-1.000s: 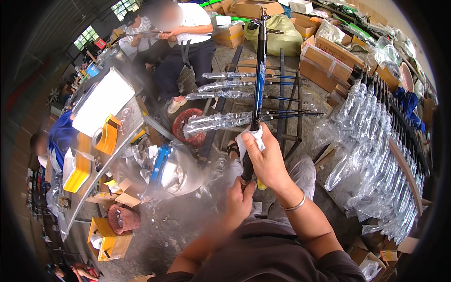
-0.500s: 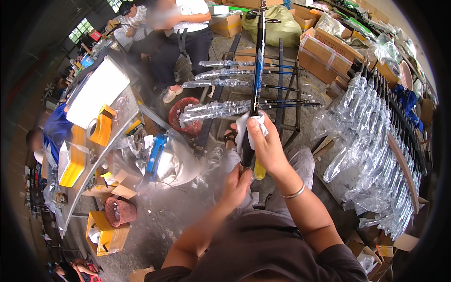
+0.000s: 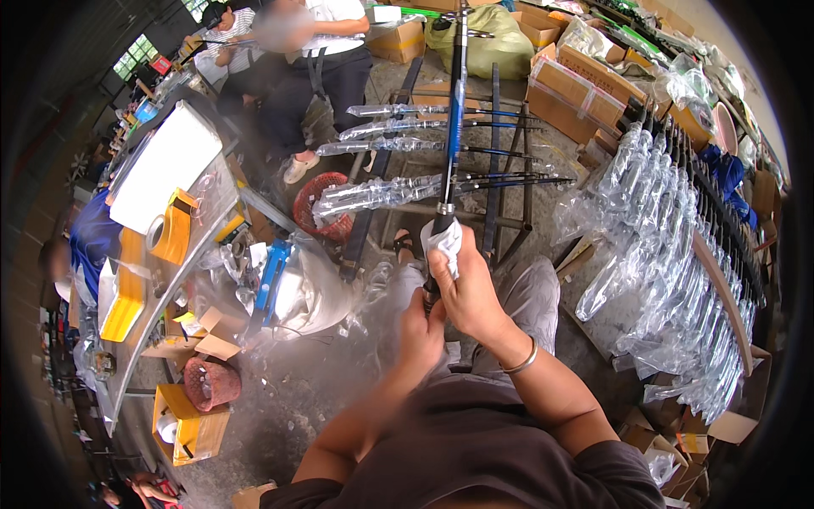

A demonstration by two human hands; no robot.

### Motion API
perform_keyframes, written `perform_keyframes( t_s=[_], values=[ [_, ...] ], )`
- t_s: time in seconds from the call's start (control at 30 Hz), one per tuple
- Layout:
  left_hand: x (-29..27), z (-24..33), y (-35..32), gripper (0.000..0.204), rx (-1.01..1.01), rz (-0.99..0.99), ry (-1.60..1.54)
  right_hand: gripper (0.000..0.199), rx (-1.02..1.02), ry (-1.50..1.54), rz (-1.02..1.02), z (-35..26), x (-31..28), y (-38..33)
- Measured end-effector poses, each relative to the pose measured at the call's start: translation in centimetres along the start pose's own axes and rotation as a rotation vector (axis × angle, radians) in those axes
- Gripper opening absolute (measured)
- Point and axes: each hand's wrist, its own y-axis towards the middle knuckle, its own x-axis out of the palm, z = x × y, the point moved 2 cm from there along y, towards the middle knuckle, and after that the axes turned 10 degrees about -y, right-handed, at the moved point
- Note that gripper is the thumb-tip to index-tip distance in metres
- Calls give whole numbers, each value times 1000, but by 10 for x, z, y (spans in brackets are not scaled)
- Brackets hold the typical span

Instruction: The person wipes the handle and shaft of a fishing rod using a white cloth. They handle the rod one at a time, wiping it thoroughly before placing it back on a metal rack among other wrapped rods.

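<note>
A black and blue fishing rod (image 3: 454, 140) stands out in front of me, its far end pointing away. My left hand (image 3: 418, 332) is closed round the lower end of its dark handle. Just above it, my right hand (image 3: 471, 293), with a bracelet at the wrist, presses a white cloth (image 3: 443, 240) around the handle. The two hands are close together. Beyond them, several rods with plastic-bagged handles (image 3: 381, 193) lie across a dark metal stand (image 3: 494, 161). The butt of the rod is hidden by my left hand.
Many bagged rods (image 3: 653, 280) lean in a row on the right. A red basket (image 3: 307, 204) and a white sack (image 3: 318, 293) stand left of my legs. At left is a table (image 3: 182, 280) with yellow boxes. Two people (image 3: 326, 64) are at the far left, cartons (image 3: 581, 97) at the far right.
My right hand and the white cloth have slid down the handle toward my left hand. The left hand keeps its grip on the lower end. The whole view has shifted slightly.
</note>
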Motion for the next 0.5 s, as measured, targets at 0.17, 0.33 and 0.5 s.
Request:
perform_keyframes(
  t_s=[0.17,0.33,0.5],
  values=[
    [-5,-3,6,14,-110,13,-117,25,5,-245,-144,8,10,-17],
    [-9,-5,6,18,-105,-52,-92,27,-23,-210,-307,17,-3,-12],
    [-3,17,8,20,-76,-38,69,37,23,48,-81,24,-26,-7]
  ],
)
